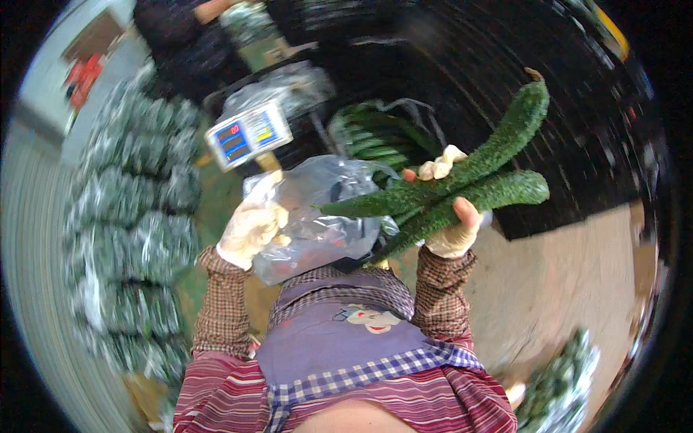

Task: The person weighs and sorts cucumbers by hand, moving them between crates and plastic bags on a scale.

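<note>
Right now, the right hand (pixel 451 234) grips two cucumbers (pixel 498 153), their inner ends overlapping a clear plastic bag (pixel 314 249) that the left hand (pixel 249 227) pinches at its edge. Just beyond the right hand, a filled bag (pixel 369 136) holds more cucumbers. Stacked bags (pixel 130 249) packed with green produce stand left of the left hand's grip.

We cannot see the right hand's (pixel 453 238) palm behind the cucumbers (pixel 505 142); the top edge crops a co-worker (pixel 177 47).
</note>
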A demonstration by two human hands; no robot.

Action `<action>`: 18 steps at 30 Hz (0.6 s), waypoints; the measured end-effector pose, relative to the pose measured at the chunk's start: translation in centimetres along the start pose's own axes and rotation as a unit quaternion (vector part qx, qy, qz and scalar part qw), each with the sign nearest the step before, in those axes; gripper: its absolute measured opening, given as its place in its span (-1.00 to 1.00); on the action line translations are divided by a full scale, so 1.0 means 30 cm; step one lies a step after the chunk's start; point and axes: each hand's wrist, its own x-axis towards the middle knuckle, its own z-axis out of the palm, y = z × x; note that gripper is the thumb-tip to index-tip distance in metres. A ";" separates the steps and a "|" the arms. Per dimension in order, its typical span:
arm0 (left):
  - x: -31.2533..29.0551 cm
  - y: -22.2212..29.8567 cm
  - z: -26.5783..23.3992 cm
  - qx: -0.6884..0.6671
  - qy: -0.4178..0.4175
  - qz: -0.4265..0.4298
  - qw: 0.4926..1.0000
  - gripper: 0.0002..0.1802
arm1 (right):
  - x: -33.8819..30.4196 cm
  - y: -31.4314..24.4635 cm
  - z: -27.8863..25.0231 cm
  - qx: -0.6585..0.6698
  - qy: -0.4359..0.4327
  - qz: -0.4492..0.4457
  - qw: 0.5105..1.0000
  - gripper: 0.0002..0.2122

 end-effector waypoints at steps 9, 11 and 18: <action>-0.308 0.090 -0.038 -0.207 0.016 0.143 0.968 -0.17 | -0.027 0.505 0.088 -0.220 -0.356 0.270 0.867 -0.47; -0.337 0.098 -0.086 -0.229 0.057 0.171 0.957 -0.24 | -0.076 0.592 0.077 -0.291 -0.355 0.399 0.794 -0.49; -0.456 -0.193 -0.451 -0.120 0.371 0.071 0.918 -0.37 | -0.166 0.674 -0.061 -0.287 -0.537 0.213 0.764 -0.45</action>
